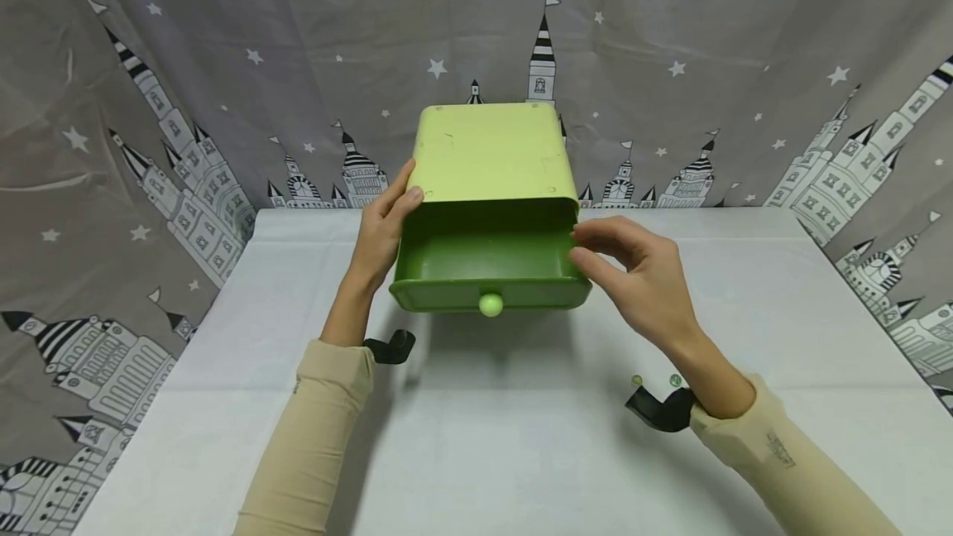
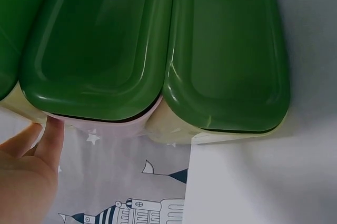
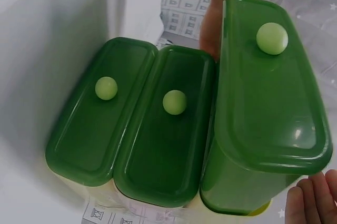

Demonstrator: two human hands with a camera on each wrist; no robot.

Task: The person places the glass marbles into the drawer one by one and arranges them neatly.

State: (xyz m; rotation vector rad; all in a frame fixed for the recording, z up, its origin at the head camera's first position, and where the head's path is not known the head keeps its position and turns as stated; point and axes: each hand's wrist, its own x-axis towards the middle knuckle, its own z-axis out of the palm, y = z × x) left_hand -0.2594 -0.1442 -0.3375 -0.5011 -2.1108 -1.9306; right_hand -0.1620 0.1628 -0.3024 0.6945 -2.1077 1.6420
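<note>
A small drawer cabinet with a pale yellow-green top [image 1: 491,151] stands in the middle of the head view. Its top drawer [image 1: 484,294], dark green with a round light green knob [image 1: 490,305], is pulled out, and I see nothing inside it. Two lower drawers [image 3: 87,140] are closed in the right wrist view. My left hand [image 1: 381,230] rests against the cabinet's left side, thumb by the front top edge, fingers fairly straight. At the drawer's right rim, my right hand [image 1: 640,271] has loosely bent fingers with a gap to the thumb; contact is unclear.
Two small round greenish pieces, one [image 1: 636,380] left of the other [image 1: 675,380], lie on the white tablecloth [image 1: 506,453] near my right wrist. Black wrist bands [image 1: 390,347] stick out at both wrists. A grey curtain [image 1: 476,23] with castles hangs behind the cabinet.
</note>
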